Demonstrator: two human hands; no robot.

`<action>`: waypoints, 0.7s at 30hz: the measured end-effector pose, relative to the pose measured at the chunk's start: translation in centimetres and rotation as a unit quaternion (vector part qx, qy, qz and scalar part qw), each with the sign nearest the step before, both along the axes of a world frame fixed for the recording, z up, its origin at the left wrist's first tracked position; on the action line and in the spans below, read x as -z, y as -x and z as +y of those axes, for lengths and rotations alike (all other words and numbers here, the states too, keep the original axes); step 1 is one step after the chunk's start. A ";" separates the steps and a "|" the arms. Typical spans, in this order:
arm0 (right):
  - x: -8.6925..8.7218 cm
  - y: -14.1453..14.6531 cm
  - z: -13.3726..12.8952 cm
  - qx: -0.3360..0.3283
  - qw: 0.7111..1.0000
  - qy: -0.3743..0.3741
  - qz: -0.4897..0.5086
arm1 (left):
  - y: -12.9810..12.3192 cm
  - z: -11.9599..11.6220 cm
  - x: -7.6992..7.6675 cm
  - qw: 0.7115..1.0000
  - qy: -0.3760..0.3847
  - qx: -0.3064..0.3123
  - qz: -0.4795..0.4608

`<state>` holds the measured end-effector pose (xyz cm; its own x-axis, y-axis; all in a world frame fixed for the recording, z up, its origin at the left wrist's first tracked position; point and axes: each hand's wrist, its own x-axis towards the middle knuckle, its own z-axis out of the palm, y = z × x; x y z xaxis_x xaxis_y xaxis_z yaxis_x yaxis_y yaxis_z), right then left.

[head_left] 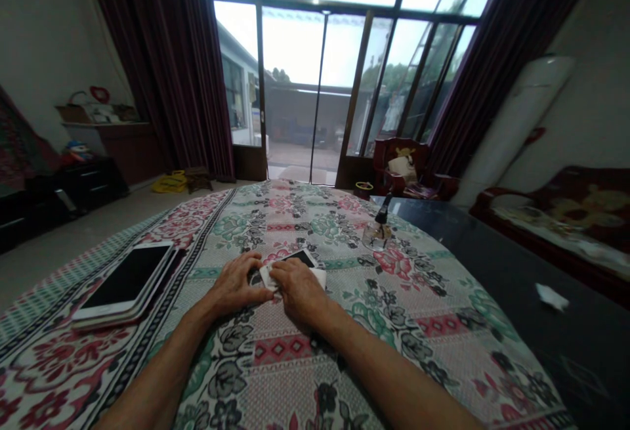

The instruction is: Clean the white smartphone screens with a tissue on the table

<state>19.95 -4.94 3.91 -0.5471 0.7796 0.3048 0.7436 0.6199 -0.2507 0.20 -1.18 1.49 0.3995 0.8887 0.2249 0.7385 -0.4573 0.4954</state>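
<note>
A small white-framed phone with a dark screen lies on the flowered tablecloth in front of me. My right hand presses down over it with bent fingers, gripping a white cloth or tissue that shows past the hand's right side. Much of the phone is hidden beneath this hand. My left hand rests at the phone's left end, thumb and fingers apart; whether it touches the edge I cannot tell. Further left, a stack of tablets has a white tablet with a black screen on top.
A glass jar with a black-handled brush-like object stands at the right of the cloth. Beside the round table runs a dark glossy tabletop with a crumpled white tissue on it. Wooden chairs and glass doors are beyond.
</note>
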 end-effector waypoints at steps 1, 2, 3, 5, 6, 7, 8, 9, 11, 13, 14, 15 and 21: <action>-0.1 -0.2 0.2 0.010 1.000 0.000 -0.003 | 0.0 0.0 0.0 1.000 0.003 -0.001 -0.001; -0.1 -0.5 0.4 0.020 1.000 0.000 -0.005 | 0.0 -0.1 -0.1 1.000 0.006 -0.002 -0.001; -0.1 -0.7 0.6 0.031 0.999 -0.002 -0.006 | 0.0 -0.1 -0.1 1.000 0.009 -0.002 -0.001; -0.1 -1.4 1.1 0.055 0.998 -0.005 -0.006 | 0.1 -0.1 -0.2 1.000 0.012 0.000 0.000; 0.0 -1.7 1.3 0.068 0.998 -0.003 -0.007 | 0.1 -0.1 -0.2 1.000 0.012 0.001 0.001; 0.0 -2.0 1.6 0.082 0.997 -0.002 -0.008 | 0.2 -0.1 -0.2 1.000 0.011 0.002 0.001; 0.1 -2.3 1.8 0.095 0.995 -0.001 -0.010 | 0.2 -0.1 -0.2 1.000 0.009 0.003 0.002; 0.1 -2.5 2.0 0.107 0.994 0.001 -0.013 | 0.2 0.0 -0.2 1.000 0.008 0.003 0.002; 0.1 -2.9 2.2 0.130 0.991 0.002 -0.021 | 0.2 0.0 -0.2 1.000 0.004 0.002 0.002; 0.0 -3.2 2.2 0.147 0.989 0.001 -0.027 | 0.1 0.0 -0.2 1.000 0.001 0.002 0.001; -0.1 -3.2 2.2 0.153 0.988 0.000 -0.031 | 0.1 0.0 -0.2 1.000 0.001 0.003 0.001; -0.1 -3.2 2.1 0.157 0.987 0.000 -0.034 | 0.1 0.0 -0.2 1.000 0.002 0.003 0.000; -0.3 -2.8 1.4 0.179 0.982 -0.015 -0.056 | 0.0 -0.2 -0.3 1.000 0.005 -0.007 -0.006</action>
